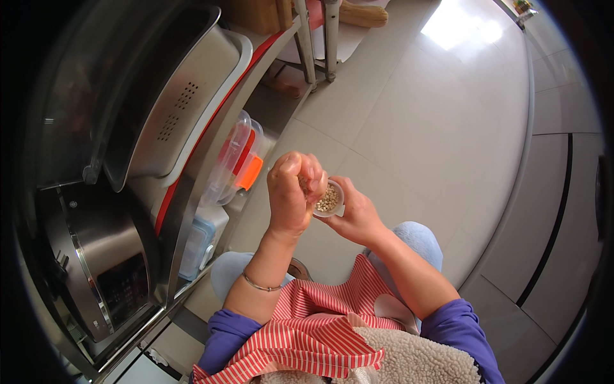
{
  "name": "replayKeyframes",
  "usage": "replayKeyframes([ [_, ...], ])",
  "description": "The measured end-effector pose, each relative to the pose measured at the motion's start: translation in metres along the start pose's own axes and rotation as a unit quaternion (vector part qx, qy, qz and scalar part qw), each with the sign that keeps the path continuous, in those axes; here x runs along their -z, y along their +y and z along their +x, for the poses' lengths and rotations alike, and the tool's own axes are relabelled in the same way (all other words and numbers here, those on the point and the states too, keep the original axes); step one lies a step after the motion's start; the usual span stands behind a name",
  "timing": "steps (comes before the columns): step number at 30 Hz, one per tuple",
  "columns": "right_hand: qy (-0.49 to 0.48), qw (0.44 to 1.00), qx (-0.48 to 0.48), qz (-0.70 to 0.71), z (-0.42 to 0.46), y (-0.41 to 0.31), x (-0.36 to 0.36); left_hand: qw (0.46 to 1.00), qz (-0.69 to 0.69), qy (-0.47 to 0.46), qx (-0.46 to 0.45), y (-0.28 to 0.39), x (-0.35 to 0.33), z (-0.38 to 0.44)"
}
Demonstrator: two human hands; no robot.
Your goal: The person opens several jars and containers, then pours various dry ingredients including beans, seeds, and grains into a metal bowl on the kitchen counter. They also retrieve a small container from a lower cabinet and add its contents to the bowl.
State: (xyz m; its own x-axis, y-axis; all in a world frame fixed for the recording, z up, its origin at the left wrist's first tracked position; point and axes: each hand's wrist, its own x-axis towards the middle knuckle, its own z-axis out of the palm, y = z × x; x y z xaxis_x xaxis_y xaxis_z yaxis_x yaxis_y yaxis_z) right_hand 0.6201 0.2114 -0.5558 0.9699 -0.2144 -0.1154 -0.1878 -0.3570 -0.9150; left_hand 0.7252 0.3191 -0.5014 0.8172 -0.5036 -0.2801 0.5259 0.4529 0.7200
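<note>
My right hand (355, 210) grips a small white cup (341, 207) by its side, its opening facing up towards the camera. Pale dried grains or seeds (328, 199) lie inside the cup. Curled over the left rim of the cup is my left hand (296, 192), with a bangle on its wrist. Something small and grainy, much like the cup's contents, shows between the left fingers, partly hidden by them.
At the left, a steel shelf (192, 177) carries a perforated metal basin (187, 103). Clear plastic containers (235, 158) and a blue-lidded box (197, 247) stand below it. A dark kitchen appliance (103, 269) is at lower left. Grey cabinets (542, 206) line the right. Tiled floor lies beneath.
</note>
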Motion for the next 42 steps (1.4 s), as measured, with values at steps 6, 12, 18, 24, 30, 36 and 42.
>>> replayKeyframes([
  [6,0.033,0.999,0.020,-0.015,-0.001,0.000,0.006,0.996,0.060,0.012,-0.072,-0.007,-0.014,-0.003],
  [12,0.058,0.997,0.034,-0.035,-0.002,-0.002,0.010,0.992,0.055,0.031,-0.107,-0.010,-0.020,-0.004],
  [18,0.060,0.997,0.031,-0.030,0.000,-0.003,0.010,0.988,0.064,0.049,-0.131,-0.013,-0.021,-0.004],
  [24,0.052,0.997,0.032,-0.038,0.003,-0.002,0.008,0.982,0.073,0.043,-0.166,-0.017,-0.016,-0.005],
  [30,0.047,0.997,0.038,-0.041,0.004,0.001,0.007,0.976,0.086,0.035,-0.197,-0.020,-0.014,-0.005],
  [36,0.052,0.996,0.050,-0.043,0.005,0.002,0.007,0.969,0.105,0.012,-0.223,-0.022,-0.015,-0.007],
  [42,0.058,0.996,0.059,-0.038,0.006,-0.002,0.008,0.961,0.144,-0.008,-0.235,-0.023,-0.014,-0.010],
])
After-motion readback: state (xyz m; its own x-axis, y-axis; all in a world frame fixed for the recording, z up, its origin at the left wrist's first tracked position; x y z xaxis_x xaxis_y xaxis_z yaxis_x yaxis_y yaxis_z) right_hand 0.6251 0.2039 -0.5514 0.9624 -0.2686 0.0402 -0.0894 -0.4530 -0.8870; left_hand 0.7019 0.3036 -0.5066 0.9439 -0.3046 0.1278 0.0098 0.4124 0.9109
